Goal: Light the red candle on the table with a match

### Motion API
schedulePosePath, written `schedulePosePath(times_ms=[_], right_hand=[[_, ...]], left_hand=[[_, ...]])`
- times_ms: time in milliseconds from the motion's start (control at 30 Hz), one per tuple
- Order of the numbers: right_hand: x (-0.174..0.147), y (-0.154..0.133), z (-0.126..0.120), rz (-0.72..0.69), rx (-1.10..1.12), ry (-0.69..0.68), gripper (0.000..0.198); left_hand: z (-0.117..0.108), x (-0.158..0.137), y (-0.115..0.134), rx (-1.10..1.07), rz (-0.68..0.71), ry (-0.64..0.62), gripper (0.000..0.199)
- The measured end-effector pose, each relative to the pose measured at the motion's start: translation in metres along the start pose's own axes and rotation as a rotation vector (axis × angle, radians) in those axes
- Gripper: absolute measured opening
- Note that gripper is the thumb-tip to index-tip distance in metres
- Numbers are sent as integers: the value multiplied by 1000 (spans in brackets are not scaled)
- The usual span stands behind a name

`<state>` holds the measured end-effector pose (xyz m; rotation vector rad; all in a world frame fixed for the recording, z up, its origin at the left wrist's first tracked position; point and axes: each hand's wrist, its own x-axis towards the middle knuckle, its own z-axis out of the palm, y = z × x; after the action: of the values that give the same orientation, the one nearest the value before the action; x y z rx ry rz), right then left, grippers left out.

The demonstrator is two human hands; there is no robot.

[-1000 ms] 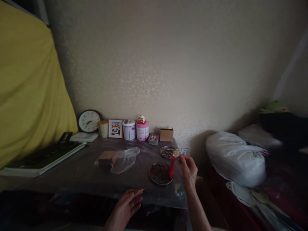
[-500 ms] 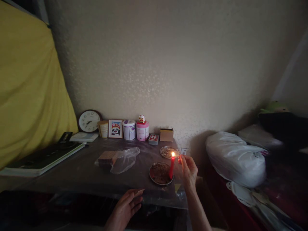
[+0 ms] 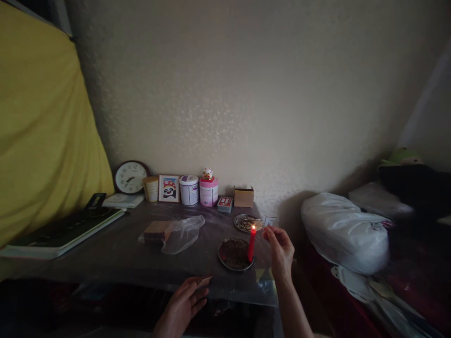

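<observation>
A red candle (image 3: 251, 246) stands upright at the right side of a round metal dish (image 3: 225, 265), a small flame at its wick. My right hand (image 3: 280, 246) is just right of the candle top, thumb and fingertips pinched on a match that is barely visible now. Low in the view, in front of the table's near edge, my left hand (image 3: 186, 300) holds a small flat brown matchbox (image 3: 204, 281) between thumb and fingers. Behind the candle lies a second round dish (image 3: 239, 227) with many thin sticks, seemingly matches, in it.
On the table's left lie a brown block of small boxes (image 3: 157, 231) in a clear plastic bag (image 3: 185, 234) and a large dark book (image 3: 66, 234). Along the wall stand a clock (image 3: 131, 177), a picture frame (image 3: 169, 188), tins (image 3: 189, 190) and an open cardboard box (image 3: 244, 197).
My right hand has drawn slightly right, away from the candle with the match. The bright flame at the wick has shrunk to a small glow. My left hand stays in place.
</observation>
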<state>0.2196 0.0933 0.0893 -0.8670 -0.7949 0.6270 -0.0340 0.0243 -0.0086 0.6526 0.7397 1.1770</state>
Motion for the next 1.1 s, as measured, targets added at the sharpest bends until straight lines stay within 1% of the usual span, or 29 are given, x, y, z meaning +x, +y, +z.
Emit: schedulePosePath(times_ms=[167,267,367,467,600,700,833,967,1100], right_hand=[[3,-9,-7,27,52,-28,25],[9,-18,-15,24,67,-30,27],[18,-26,-26,18,45,-39,29],[27,-25,-42,19,-31,-50,31],[35,-6,-65,15,-217,10,22],[40,13,-75,26,-314,31,20],[47,37,-74,67,-368,-35,23],[58,61,-68,131,-460,-126,20],[69,81,-63,112,-571,-152,25]], left_hand=[[5,-4,4,1,-13,11,32],[4,-2,3,-2,-27,21,32],[1,1,0,-13,-23,18,31],[1,-1,0,-11,-10,0,31],[7,-5,3,4,-18,-8,32],[10,-5,4,1,-30,7,35],[8,-1,3,-17,-62,8,37],[0,7,-2,-50,-84,-8,39],[-6,11,-7,-76,-114,-3,33]])
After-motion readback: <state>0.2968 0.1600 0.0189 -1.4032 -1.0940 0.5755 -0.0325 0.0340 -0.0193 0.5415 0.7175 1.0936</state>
